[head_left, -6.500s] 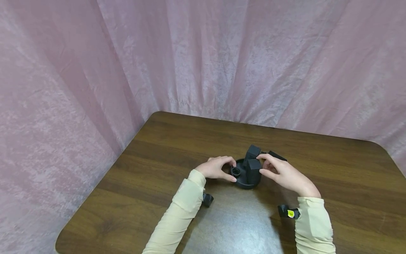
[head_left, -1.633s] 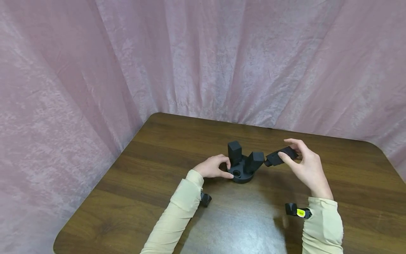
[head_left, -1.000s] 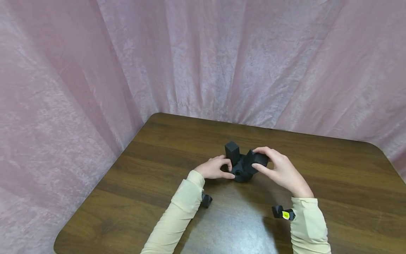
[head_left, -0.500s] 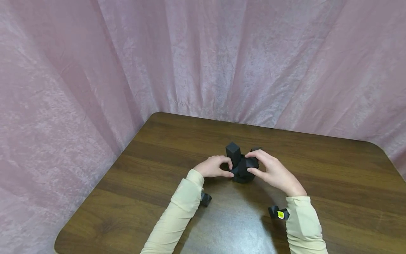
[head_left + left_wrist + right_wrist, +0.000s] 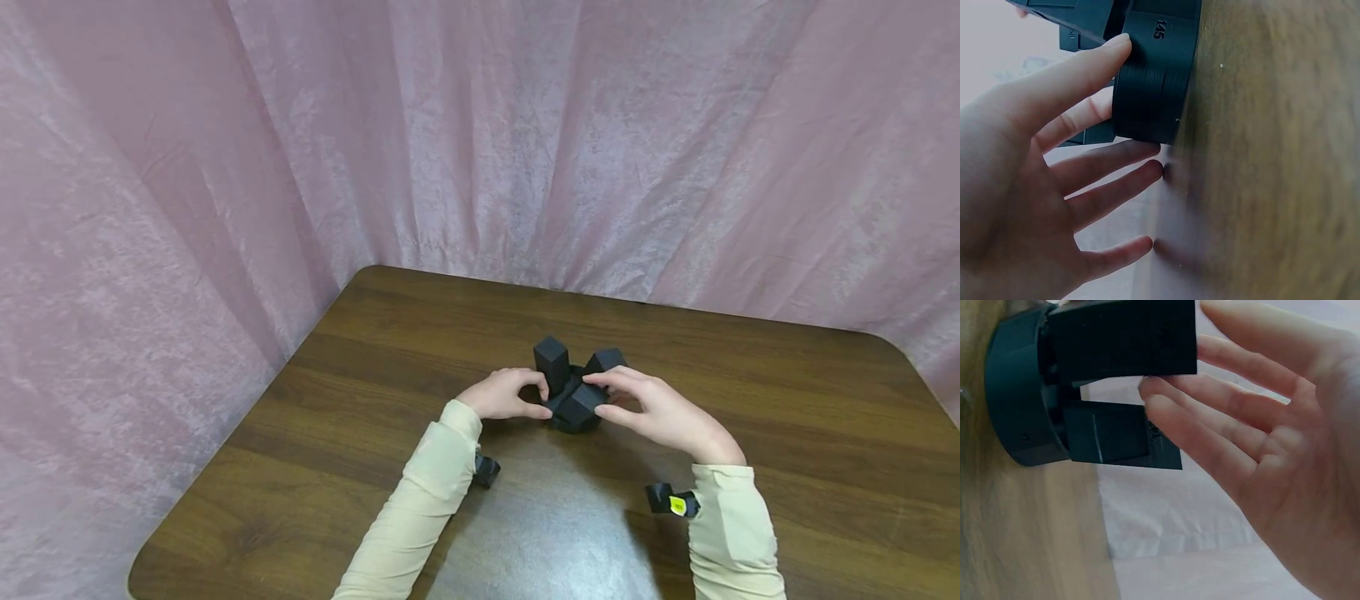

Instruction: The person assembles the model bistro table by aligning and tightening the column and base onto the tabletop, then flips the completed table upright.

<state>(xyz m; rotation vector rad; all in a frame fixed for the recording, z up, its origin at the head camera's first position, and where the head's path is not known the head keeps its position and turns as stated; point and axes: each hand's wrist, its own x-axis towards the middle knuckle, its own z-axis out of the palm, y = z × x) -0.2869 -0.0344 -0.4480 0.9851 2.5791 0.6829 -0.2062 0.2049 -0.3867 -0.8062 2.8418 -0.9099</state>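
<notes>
A round black base (image 5: 576, 425) stands on the table, with "145" marked on its side in the left wrist view. Around its rim the left hand (image 5: 502, 394) curls thumb and fingers, the thumb (image 5: 1116, 47) lying on the edge. Leaning outward from the base's near side is a black rectangular block (image 5: 585, 400), its lower end hidden. The right hand (image 5: 660, 412) holds that block near its top, thumb on the near side and fingers on the far side. Two similar blocks rise from the base: one upright (image 5: 551, 362) behind, another tilted (image 5: 606, 360) to the right.
The brown wooden table (image 5: 360, 375) has rounded far corners. Pink curtains (image 5: 480, 142) hang behind it and along the left. Small black cameras (image 5: 486, 472) are strapped to both sleeved wrists.
The right hand has brought its block from the right over to the base's near side, where it now leans outward. That hand has drawn slightly right, while the left hand stays at the rim.
</notes>
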